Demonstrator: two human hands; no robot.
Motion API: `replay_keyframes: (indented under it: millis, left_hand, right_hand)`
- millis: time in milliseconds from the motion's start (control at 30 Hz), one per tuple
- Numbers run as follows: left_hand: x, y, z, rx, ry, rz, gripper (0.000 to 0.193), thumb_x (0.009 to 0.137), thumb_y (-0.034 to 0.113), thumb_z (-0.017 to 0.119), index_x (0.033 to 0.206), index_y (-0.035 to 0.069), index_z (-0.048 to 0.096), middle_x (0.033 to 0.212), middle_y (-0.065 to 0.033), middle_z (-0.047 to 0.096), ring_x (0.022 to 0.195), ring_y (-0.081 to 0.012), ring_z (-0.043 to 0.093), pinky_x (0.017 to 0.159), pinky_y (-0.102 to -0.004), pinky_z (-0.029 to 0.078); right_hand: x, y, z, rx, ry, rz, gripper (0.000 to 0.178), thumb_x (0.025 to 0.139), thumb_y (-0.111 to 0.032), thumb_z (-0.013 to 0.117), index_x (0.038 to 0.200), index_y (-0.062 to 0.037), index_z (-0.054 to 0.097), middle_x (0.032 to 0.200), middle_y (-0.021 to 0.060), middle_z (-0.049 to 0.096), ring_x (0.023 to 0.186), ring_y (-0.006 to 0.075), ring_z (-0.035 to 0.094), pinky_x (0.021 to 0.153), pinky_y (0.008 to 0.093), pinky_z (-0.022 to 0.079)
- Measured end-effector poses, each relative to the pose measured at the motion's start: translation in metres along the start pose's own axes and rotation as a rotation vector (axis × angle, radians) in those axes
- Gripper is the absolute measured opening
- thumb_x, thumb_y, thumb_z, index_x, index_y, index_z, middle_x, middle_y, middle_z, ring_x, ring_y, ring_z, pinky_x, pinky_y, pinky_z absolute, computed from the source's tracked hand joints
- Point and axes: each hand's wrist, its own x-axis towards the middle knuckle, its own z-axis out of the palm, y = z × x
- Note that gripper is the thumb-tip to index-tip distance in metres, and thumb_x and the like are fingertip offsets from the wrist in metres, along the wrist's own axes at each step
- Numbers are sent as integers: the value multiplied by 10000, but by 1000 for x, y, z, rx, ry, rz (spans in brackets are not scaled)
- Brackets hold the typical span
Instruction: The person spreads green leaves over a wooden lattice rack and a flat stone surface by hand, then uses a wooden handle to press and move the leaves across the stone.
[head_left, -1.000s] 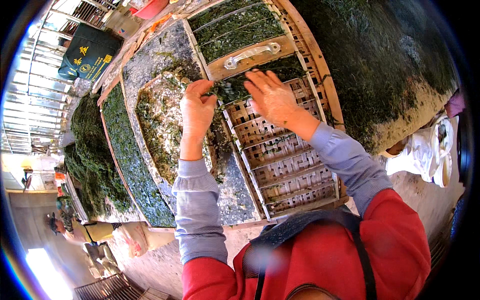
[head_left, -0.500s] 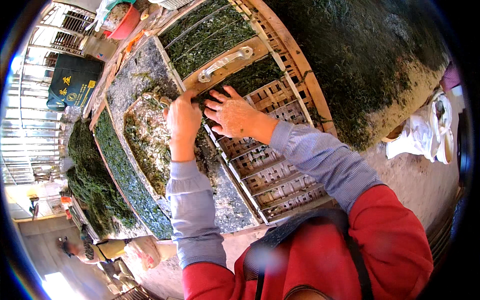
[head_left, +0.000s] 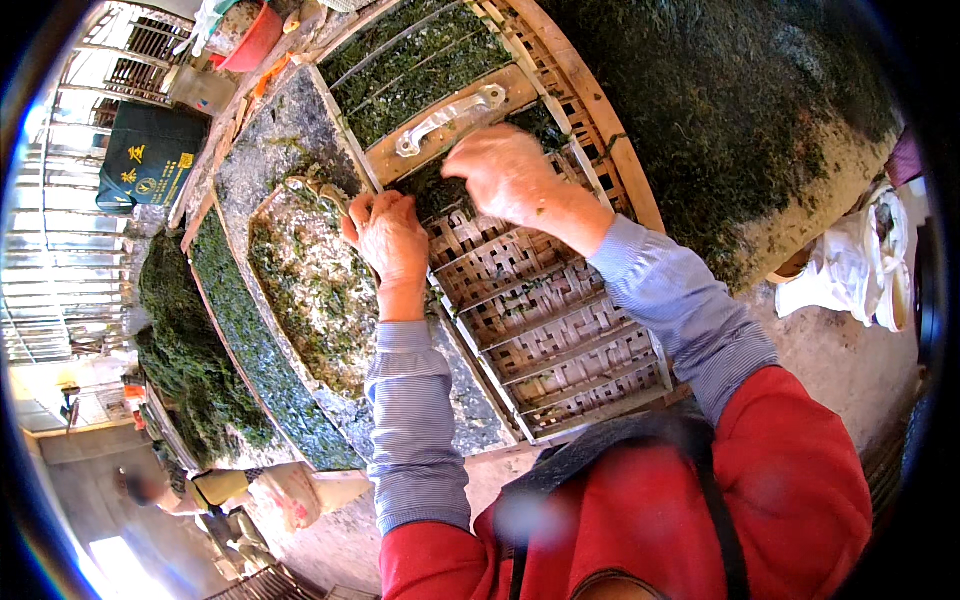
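A slatted rack with a woven bamboo bottom (head_left: pixel 540 310) lies before me. Dark green shredded leaves (head_left: pixel 385 80) cover its far part, while much of the nearer weave lies bare. Across the rack sits a wooden board (head_left: pixel 400 158) with a silver metal handle (head_left: pixel 450 122). My left hand (head_left: pixel 392 240) is at the rack's left rail, fingers curled; whatever they hold is hidden. Just nearer than the board, my right hand (head_left: pixel 505 175) hovers over the weave, slightly blurred, fingers bent inward and their tips out of sight.
Left of the rack lies a leaf-strewn shallow tray (head_left: pixel 310 300) on a grey surface. Beyond are a strip of green leaves (head_left: pixel 250 315) and a dark leaf heap (head_left: pixel 190 350). A large leaf pile (head_left: pixel 700 130) is at right, near white bags (head_left: pixel 850 265). Another person (head_left: pixel 190 490) is at lower left.
My right hand has moved up and right, its spread fingers now curled in. My left hand has shifted slightly down and right. More of the woven bottom shows near the board.
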Motion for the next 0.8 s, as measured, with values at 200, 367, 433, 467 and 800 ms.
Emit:
replay_keyframes:
  millis: [200,367,433,467,800]
  left_hand:
    - [17,18,-24,-346,-97,64,355,671,-36,597,992,104,657,1071,-86,596,1023,-271,525,901,-391,409]
    - [3,25,-18,-166,-223,487,375,687,44,643,1060,73,604,1116,-84,575,1037,-261,549,960,-418,395]
    - [-3,2,-8,-185,-185,352,262,712,66,648,973,53,636,1059,-75,603,988,-256,572,961,-416,391]
    - [-7,-4,-8,-246,-178,282,231,722,65,646,952,47,645,1045,-76,609,973,-257,577,964,-413,389]
    - [21,-3,-32,-882,-198,-257,237,732,-75,591,939,18,660,1016,-105,633,893,-204,625,803,-287,485]
  right_hand:
    - [-29,38,28,-330,253,-142,318,693,-22,556,994,-73,644,1079,30,622,1027,241,539,881,398,437]
    - [-32,50,7,-276,143,-63,283,725,-15,552,993,-45,638,1145,46,588,1063,222,520,910,381,429]
    - [-39,48,4,-338,209,-88,226,736,-24,561,947,-34,643,1124,63,591,1047,216,521,907,381,427]
    - [-40,43,1,-338,203,-95,216,732,-29,571,936,-39,641,1122,64,589,1052,213,516,911,379,422]
    - [-11,23,50,-324,38,-300,304,811,-174,582,1101,-81,588,1204,42,535,1140,212,454,973,399,354]
